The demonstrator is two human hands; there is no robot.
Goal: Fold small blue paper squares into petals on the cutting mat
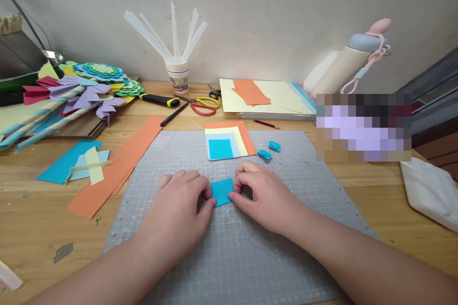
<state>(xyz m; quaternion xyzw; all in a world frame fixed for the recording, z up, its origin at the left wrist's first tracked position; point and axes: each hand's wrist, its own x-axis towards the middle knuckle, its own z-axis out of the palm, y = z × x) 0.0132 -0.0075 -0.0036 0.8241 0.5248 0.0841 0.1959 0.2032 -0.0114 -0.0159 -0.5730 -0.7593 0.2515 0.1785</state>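
The person's left hand [184,200] and right hand [263,195] pinch opposite ends of a small blue paper rectangle [222,191] on a gray gridded cutting mat [214,257]. Beyond, a printed paper cup [179,81] holds translucent white strips [174,28], standing on the wooden table [28,228] near a pale wall [272,19].

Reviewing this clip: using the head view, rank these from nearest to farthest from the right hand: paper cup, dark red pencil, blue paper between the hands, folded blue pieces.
From the right hand:
1. Blue paper, at its fingertips.
2. Folded blue pieces, just beyond it.
3. Dark red pencil, past the mat.
4. Paper cup, far left, near the wall.
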